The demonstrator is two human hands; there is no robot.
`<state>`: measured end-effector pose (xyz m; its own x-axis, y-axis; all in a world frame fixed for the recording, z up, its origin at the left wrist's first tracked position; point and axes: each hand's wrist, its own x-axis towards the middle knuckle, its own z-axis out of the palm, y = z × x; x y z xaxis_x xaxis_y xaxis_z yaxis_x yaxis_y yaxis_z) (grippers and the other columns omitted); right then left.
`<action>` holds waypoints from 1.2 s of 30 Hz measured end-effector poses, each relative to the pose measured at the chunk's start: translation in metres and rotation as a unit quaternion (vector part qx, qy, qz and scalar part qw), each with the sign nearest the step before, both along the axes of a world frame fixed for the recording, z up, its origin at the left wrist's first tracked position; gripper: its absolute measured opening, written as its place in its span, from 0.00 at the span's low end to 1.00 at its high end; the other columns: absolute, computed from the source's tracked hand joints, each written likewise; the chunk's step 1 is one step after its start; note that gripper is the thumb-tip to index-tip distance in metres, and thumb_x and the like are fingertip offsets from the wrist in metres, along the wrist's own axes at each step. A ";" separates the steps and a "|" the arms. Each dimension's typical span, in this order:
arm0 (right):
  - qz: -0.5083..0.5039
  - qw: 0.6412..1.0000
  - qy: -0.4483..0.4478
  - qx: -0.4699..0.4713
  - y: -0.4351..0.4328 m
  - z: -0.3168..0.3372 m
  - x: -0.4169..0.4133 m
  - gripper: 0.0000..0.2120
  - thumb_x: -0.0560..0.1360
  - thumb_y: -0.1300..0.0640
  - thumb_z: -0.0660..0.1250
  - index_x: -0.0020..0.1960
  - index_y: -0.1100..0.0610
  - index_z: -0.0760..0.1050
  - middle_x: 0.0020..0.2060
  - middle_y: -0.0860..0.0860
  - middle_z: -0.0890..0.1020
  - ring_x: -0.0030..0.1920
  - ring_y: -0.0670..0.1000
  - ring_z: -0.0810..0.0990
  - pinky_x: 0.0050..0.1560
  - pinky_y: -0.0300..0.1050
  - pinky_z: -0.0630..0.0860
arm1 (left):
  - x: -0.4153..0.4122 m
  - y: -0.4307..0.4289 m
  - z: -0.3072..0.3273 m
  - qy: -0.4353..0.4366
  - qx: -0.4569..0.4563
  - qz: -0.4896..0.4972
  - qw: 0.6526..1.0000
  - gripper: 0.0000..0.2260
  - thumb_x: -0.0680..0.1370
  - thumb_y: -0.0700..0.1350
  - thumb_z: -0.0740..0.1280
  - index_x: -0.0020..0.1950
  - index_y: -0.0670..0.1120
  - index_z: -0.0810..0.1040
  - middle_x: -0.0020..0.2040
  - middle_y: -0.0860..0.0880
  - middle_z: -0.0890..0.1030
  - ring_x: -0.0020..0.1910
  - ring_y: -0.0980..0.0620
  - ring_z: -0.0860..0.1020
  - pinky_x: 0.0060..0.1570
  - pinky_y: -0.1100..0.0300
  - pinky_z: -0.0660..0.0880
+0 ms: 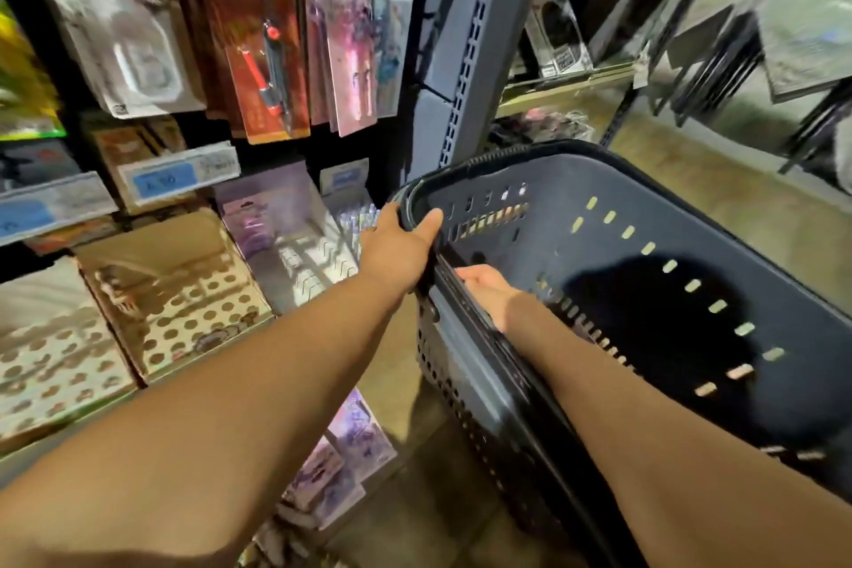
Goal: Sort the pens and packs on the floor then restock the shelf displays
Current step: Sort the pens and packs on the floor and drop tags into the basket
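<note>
A dark blue plastic basket (645, 208) with slotted walls is tilted in front of me, and I see nothing inside it. My left hand (399, 247) grips its rim at the near left corner, thumb over the edge. My right hand (488, 291) reaches inside and curls round the same long rim from within. Pink and purple packs (341, 452) lie on the floor below my left arm. A box of pens (357, 219) stands on the shelf just left of my left hand.
A grey shelf upright (479, 42) rises behind the basket. Hanging pen packs (272, 60) fill the hooks at upper left. Dotted boxes (175, 295) sit on the lower shelf. Tiled floor (691, 171) runs off to the right, with dark racks at the far right.
</note>
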<state>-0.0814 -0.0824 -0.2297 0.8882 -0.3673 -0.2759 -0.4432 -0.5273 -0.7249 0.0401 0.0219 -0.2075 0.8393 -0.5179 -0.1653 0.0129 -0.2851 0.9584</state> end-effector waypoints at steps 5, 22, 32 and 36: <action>-0.081 0.971 -0.110 0.198 0.046 -0.013 0.003 0.24 0.75 0.45 0.68 0.62 0.61 0.71 0.43 0.47 0.84 0.44 0.43 0.83 0.45 0.39 0.78 | 0.016 0.023 -0.007 -0.028 0.045 -0.002 0.999 0.28 0.74 0.57 0.70 0.70 0.53 0.65 0.63 0.45 0.76 0.59 0.41 0.76 0.62 0.49 0.73; -0.136 0.988 0.034 0.072 0.076 -0.092 0.001 0.28 0.75 0.37 0.62 0.60 0.60 0.76 0.55 0.58 0.80 0.59 0.56 0.77 0.65 0.46 0.70 | 0.037 0.095 -0.047 -0.097 0.015 0.079 0.992 0.25 0.75 0.52 0.72 0.68 0.50 0.68 0.58 0.50 0.78 0.54 0.50 0.76 0.51 0.59 0.70; -0.382 0.895 0.156 -0.171 -0.022 -0.134 -0.082 0.28 0.74 0.41 0.66 0.68 0.55 0.69 0.66 0.56 0.73 0.66 0.58 0.71 0.66 0.52 0.68 | 0.041 0.105 -0.064 -0.114 -0.003 0.084 0.990 0.23 0.75 0.50 0.73 0.66 0.53 0.68 0.57 0.51 0.79 0.57 0.48 0.78 0.59 0.51 0.74; -0.429 0.863 0.214 -0.158 -0.035 -0.143 -0.099 0.39 0.73 0.36 0.65 0.75 0.58 0.59 0.71 0.59 0.65 0.70 0.60 0.66 0.69 0.56 0.66 | 0.039 0.103 -0.060 -0.111 -0.005 0.088 0.990 0.21 0.76 0.49 0.72 0.66 0.52 0.69 0.54 0.53 0.77 0.53 0.51 0.76 0.51 0.60 0.69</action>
<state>-0.1807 -0.1169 -0.3729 0.0938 -0.9563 -0.2769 -0.9607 -0.0139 -0.2773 0.0791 0.1248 -0.2674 0.9317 -0.3613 0.0370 -0.1489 -0.2873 0.9462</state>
